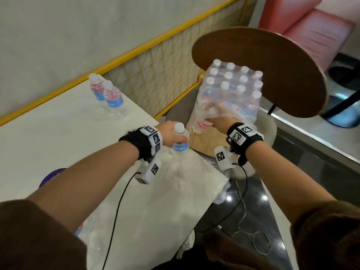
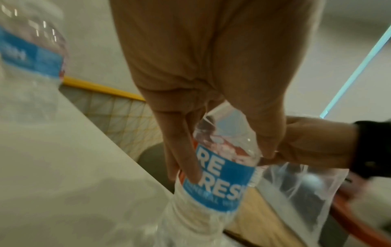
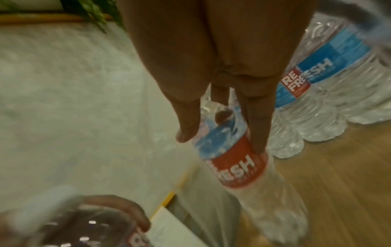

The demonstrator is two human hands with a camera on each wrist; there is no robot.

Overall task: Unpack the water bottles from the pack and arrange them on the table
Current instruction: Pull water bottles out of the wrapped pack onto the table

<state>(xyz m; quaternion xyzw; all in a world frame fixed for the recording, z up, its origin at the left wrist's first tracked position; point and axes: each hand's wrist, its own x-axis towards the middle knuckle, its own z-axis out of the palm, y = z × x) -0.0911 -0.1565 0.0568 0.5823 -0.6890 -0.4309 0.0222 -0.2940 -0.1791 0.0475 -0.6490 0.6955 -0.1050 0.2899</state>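
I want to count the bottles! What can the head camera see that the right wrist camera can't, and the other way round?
Only the head camera shows the two bottles standing on the white table, and the white caps on the pack.

Only the right wrist camera shows the right hand gripping a bottle with a red label.

Both show the left hand holding another bottle, though it is blurry in the wrist view.
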